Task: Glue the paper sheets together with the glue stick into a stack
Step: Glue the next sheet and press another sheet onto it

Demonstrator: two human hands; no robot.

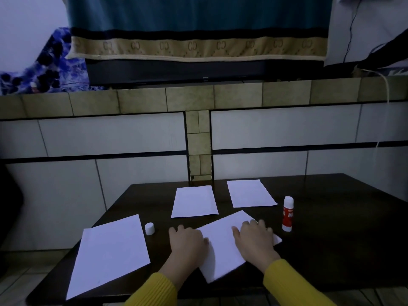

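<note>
pressing paper (pixel 223 244) on dark tbl (pixel 331 235), tiled wall (pixel 110 133)

we see white paper sheets (pixel 194 202) on the dark brown table (pixel 331 228). right of them on that table, a glue stick (pixel 288 214) is white with a red label. yellow ribbed sleeves (pixel 291 283) cross the table's near edge.

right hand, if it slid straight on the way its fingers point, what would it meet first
The right hand points away and slightly left; past the pressed sheet, it would probably meet the far right sheet. Depth is uncertain.
</note>
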